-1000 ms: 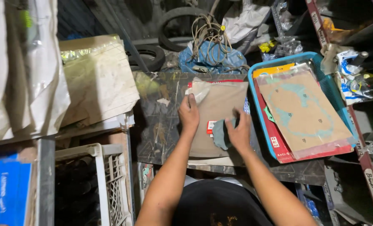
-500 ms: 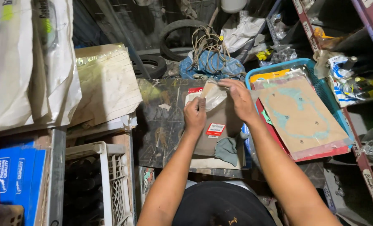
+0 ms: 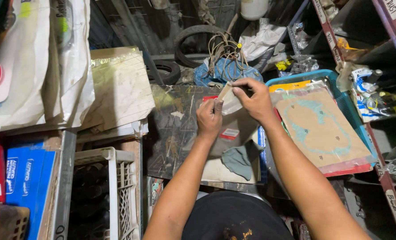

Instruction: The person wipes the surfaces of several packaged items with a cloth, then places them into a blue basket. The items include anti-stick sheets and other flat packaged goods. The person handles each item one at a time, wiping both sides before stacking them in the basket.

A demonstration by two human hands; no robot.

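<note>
My right hand (image 3: 256, 100) pinches the top edge of a clear plastic sleeve holding a flat brown cardboard sheet (image 3: 236, 126), while my left hand (image 3: 209, 118) closes its grip on the sleeve's left edge just below. The packet lies on a dark, scuffed surface (image 3: 173, 133), its top end lifted slightly. I judge it light, thin and bendy, with slippery film, so the edges and corners give the surest hold. A grey-green rag (image 3: 239, 159) rests on its lower part. Just to the right sits a blue plastic crate (image 3: 291, 79) stacked with similar sleeved sheets.
</note>
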